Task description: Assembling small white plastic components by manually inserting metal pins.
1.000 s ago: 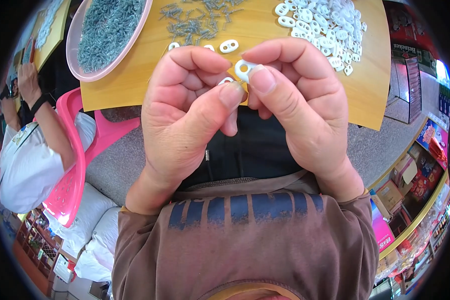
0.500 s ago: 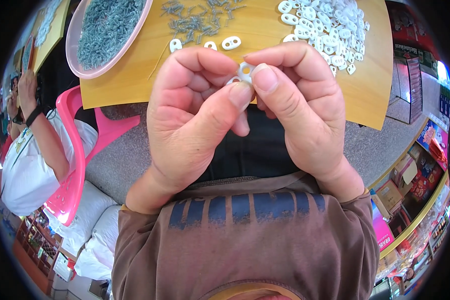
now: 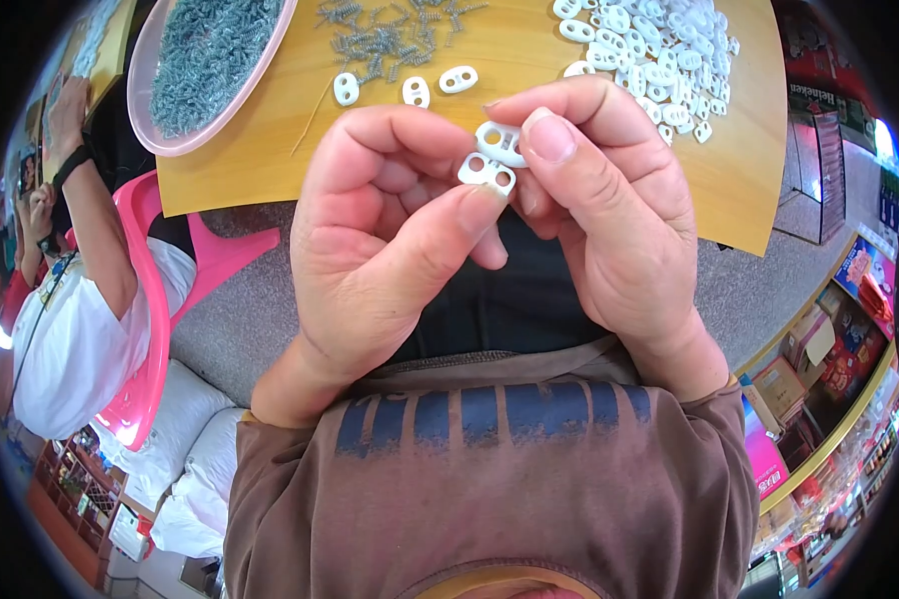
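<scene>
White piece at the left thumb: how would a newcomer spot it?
At the near edge of the wooden table, find the left hand and right hand. Between them, just below the upper white piece, is the lower white piece, the only one partly under the left thumb.

The near pieces (image 3: 488,172) are white, the far springs (image 3: 378,44) grey, the left bowl (image 3: 178,148) pink, the shirt (image 3: 529,499) brown with blue bars.
</scene>
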Tool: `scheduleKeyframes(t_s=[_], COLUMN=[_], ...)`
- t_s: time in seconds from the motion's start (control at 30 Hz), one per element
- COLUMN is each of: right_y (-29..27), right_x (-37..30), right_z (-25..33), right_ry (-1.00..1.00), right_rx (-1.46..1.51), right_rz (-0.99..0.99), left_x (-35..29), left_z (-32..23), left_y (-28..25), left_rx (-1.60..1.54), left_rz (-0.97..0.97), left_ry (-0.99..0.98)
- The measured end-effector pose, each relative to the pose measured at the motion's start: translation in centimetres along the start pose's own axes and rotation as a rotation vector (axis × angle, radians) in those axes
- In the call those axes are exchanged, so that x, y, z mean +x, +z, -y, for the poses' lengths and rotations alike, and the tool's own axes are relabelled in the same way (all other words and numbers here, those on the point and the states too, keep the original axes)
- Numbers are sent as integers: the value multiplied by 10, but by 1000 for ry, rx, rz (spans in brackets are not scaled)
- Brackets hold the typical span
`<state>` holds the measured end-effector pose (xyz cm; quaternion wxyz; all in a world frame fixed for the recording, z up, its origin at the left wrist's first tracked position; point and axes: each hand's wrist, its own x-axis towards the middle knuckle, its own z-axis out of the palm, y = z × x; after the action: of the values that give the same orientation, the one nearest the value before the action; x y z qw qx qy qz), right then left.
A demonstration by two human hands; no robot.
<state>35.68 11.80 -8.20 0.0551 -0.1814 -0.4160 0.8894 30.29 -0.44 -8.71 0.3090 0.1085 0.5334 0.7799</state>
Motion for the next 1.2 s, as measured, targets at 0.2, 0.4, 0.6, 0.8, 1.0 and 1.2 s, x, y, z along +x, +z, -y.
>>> scheduleKeyframes(t_s=[0.2, 0.4, 0.6, 0.8, 1.0, 1.2], right_y=[0, 1, 1, 2, 1, -5], right_x=[0, 1, 6, 8, 2, -2], right_z=[-2, -3, -4, -6, -5, -5], right_ry=[-45, -62, -38, -44, -47, -84], right_rx=[-61, -76, -103, -99, -44, -54], right_rz=[19, 28, 71, 69, 64, 139], left_x=[-2, -1, 3, 4, 2, -1], left_z=[2, 1, 1, -1, 3, 3], left_y=[-4, -4, -13, -12, -8, -4], left_rx=[-8, -46, -102, -53, -9, -9], left_rz=[29, 24, 37, 9, 15, 47], left_ry=[12, 12, -33, -27, 28, -30])
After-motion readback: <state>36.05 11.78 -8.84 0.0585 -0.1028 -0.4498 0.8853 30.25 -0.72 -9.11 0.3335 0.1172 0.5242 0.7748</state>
